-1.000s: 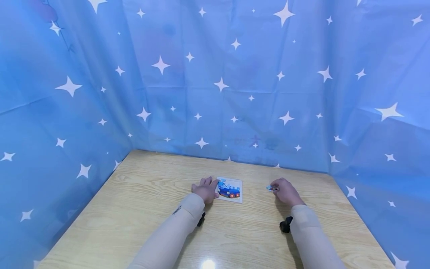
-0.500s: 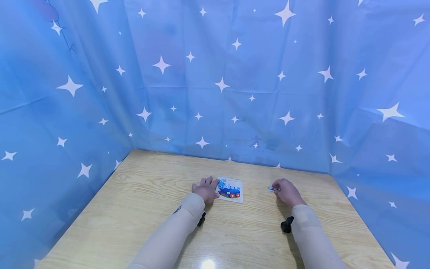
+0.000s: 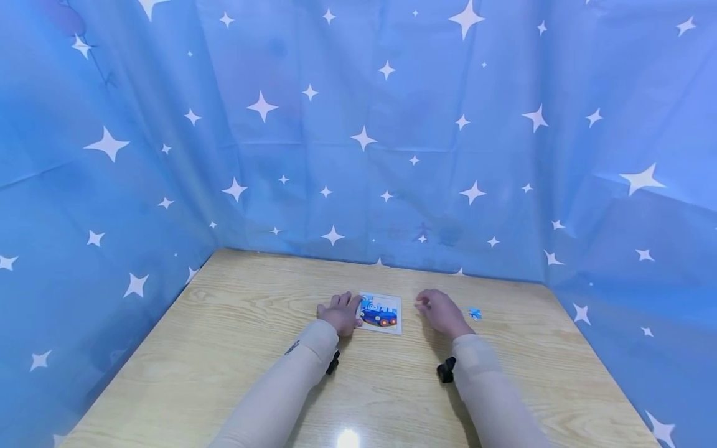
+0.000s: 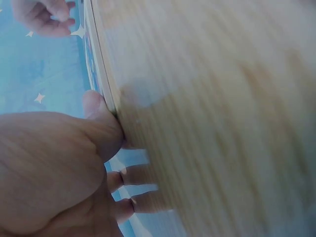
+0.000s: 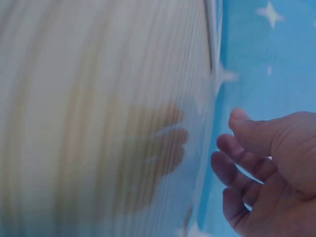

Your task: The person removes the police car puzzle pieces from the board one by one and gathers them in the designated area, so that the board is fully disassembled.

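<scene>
My left hand [image 3: 340, 316] rests at the left edge of a small square jigsaw puzzle [image 3: 381, 313] with a blue train picture in a pale frame. The index finger touches its upper left corner, and the thumb [image 4: 101, 121] lies against the frame's edge in the left wrist view. Other fingers are spread on the table. To the right of the puzzle, my right hand [image 3: 442, 313] hovers just above the table with loosely bent fingers and nothing between them. A small blue puzzle piece [image 3: 474, 313] lies on the table to the right of that hand.
The pale wood-grain table [image 3: 269, 292] is glossy and reflects the hands. Blue cloth [image 3: 392, 124] with white stars hangs along the back and both sides. A black band [image 3: 446, 369] sits at my right wrist.
My right hand has let go of the blue puzzle piece, which now lies on the table, and has moved left towards the puzzle. My left hand has stayed at the puzzle's edge.
</scene>
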`<state>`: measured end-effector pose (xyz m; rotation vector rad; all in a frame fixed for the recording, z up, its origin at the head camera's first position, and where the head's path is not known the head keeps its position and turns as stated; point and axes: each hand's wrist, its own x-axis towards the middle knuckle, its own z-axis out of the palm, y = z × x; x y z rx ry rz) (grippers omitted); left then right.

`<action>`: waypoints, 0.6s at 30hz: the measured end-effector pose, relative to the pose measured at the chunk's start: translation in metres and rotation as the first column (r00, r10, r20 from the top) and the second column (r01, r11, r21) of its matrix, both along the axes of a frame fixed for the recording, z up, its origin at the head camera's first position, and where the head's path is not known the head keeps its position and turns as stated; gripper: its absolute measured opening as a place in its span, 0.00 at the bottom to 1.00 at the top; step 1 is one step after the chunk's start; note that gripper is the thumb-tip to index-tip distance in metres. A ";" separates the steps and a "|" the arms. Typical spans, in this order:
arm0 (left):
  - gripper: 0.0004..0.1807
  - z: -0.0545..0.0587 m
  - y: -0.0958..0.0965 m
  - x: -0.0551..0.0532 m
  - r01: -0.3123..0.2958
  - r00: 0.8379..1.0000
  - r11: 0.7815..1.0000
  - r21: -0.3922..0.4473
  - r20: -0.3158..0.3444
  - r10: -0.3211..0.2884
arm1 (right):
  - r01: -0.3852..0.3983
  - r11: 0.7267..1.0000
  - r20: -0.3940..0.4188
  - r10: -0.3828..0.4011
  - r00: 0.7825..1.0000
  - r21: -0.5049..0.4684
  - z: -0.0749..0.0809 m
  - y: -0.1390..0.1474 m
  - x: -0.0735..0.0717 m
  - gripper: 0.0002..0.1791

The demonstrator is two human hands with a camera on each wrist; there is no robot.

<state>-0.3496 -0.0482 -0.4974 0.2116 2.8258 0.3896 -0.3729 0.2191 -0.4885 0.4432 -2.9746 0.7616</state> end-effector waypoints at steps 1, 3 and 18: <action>0.36 0.002 0.000 0.001 -0.002 1.000 1.000 0.005 -0.001 0.002 | -0.007 1.000 0.008 0.007 1.000 -0.010 0.000 -0.008 0.000 0.10; 0.36 0.006 -0.001 0.004 -0.012 1.000 1.000 0.019 0.002 0.012 | -0.020 1.000 0.022 0.020 1.000 -0.023 0.000 -0.021 0.000 0.10; 0.37 -0.007 0.001 -0.008 -0.001 1.000 0.999 -0.047 0.022 0.002 | -0.104 0.994 0.122 0.105 0.987 -0.013 0.002 -0.076 -0.008 0.11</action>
